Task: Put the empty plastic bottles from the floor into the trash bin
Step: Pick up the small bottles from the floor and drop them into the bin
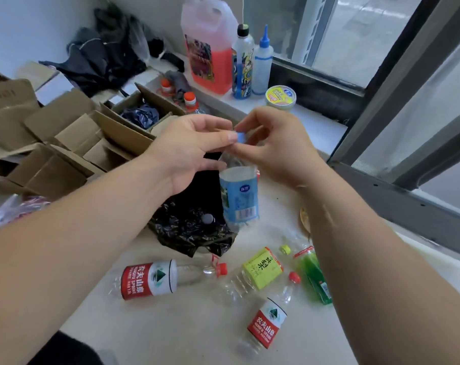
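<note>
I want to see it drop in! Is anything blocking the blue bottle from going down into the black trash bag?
Nothing visible blocks it. Both hands, left and right, hold the blue-label bottle by its cap, right above the open bin. One bottle cap already shows inside.

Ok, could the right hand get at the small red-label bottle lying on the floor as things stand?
Probably not right away: the right hand is pinching the blue cap of the blue-label bottle, held with the left hand. The small red-label bottle itself lies uncovered on the floor, below the right forearm.

Bare floor [184,325] open at 6 o'clock, cardboard boxes [65,138] crowding 9 o'clock, window frame [397,180] blocking 3 o'clock
</note>
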